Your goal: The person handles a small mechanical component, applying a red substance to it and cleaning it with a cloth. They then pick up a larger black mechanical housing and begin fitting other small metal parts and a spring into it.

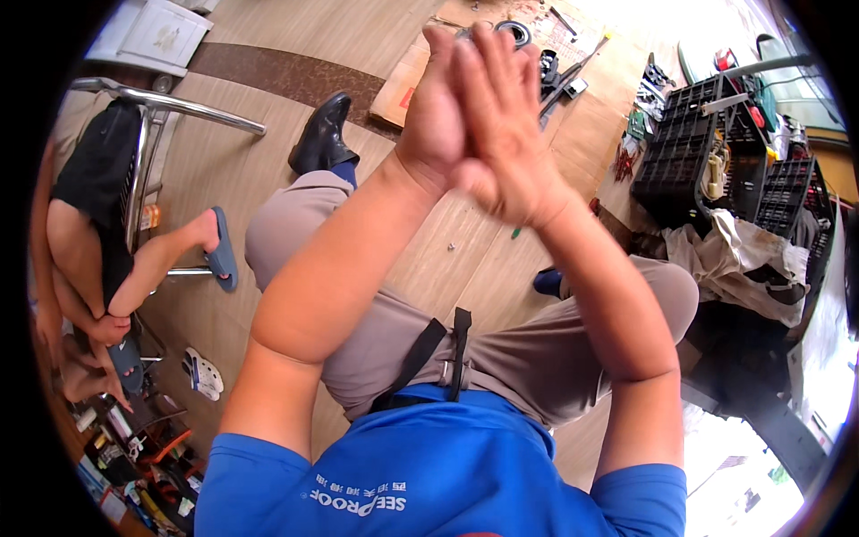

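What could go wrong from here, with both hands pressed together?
The left hand and right hand hide whatever may lie between them; something small could slip out unnoticed.
The ring-shaped part shows just past the fingertips on the cardboard, so a careless reach might knock it.
The small loose piece on the floor might get kicked or stepped on.

Cardboard sheet point(583, 141) on the floor point(465, 286), ahead of the worker point(447, 470). Ring point(519, 36) on its far part, tools point(559, 92) just right. Farther right: crate point(676, 148), cloth point(743, 255) nearer. Worker's left: chair point(192, 105), second person point(76, 237) at it; cabinet point(148, 36) beyond, clogs point(206, 376) nearer.
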Demonstrator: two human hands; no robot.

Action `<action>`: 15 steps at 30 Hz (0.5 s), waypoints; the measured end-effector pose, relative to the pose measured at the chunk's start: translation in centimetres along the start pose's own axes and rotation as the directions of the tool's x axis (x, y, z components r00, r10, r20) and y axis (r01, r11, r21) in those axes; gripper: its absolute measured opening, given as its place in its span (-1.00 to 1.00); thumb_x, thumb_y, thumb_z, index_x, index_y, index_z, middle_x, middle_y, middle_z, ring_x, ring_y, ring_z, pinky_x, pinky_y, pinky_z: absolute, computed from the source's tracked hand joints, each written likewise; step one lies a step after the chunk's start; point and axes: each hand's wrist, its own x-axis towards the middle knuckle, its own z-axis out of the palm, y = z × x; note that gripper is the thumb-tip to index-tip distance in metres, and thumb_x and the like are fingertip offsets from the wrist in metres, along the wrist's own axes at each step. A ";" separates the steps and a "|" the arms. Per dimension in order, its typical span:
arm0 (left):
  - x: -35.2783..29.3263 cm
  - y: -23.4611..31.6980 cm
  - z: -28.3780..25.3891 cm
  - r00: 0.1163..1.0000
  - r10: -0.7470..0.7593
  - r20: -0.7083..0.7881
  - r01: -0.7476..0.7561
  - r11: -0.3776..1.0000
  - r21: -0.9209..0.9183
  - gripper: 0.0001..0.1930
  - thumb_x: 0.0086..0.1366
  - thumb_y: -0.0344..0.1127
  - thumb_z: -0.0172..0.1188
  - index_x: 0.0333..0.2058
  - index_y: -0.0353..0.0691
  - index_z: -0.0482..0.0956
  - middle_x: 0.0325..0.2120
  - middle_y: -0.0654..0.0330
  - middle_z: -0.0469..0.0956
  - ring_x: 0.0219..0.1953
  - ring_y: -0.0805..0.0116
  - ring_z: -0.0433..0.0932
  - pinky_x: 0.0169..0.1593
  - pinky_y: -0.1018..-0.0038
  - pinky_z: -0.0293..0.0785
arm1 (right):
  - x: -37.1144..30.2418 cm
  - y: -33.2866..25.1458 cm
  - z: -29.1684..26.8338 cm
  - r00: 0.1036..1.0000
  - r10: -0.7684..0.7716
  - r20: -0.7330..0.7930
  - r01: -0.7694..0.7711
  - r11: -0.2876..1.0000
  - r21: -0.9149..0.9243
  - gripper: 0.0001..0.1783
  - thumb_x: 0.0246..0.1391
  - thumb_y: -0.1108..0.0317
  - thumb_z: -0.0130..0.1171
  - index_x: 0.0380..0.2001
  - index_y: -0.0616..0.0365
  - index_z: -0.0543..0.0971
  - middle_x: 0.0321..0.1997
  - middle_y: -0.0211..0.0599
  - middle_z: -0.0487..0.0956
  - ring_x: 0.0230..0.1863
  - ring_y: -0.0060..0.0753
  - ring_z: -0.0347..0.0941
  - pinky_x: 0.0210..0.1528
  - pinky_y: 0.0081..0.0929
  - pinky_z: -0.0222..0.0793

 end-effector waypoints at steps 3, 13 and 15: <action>-0.1 -1.1 0.7 0.999 0.035 0.035 -0.032 0.997 -0.075 -0.12 0.37 0.42 -0.42 0.39 -0.19 -0.02 0.37 0.04 0.10 0.40 0.15 0.09 0.40 0.20 0.06 | 1.4 -1.5 -0.1 0.994 -0.061 -0.086 0.069 0.992 0.101 0.25 0.04 -0.61 -0.40 0.42 0.35 -0.04 0.50 0.29 -0.11 0.54 0.22 -0.30 0.47 0.07 -0.50; 0.3 -4.3 -0.5 0.945 0.242 0.222 -0.260 0.964 0.053 -0.30 0.45 0.09 -0.14 0.41 -0.12 -0.06 0.40 0.13 0.05 0.39 0.23 0.09 0.38 0.29 0.05 | 0.5 -1.5 0.3 0.995 0.003 -0.102 0.016 0.983 0.183 0.10 0.10 -0.41 -0.23 0.43 0.29 -0.04 0.51 0.15 -0.06 0.54 0.13 -0.22 0.47 0.04 -0.43; 0.1 -4.3 0.5 0.979 0.029 0.204 -0.011 0.996 -0.089 -0.23 0.43 0.25 -0.26 0.39 -0.20 -0.02 0.36 0.16 0.13 0.36 0.26 0.14 0.40 0.33 0.05 | 0.2 0.9 -0.4 0.995 0.034 -0.099 -0.024 0.995 0.101 0.09 0.10 -0.37 -0.23 0.43 0.30 -0.04 0.51 0.17 -0.07 0.54 0.13 -0.23 0.47 0.05 -0.45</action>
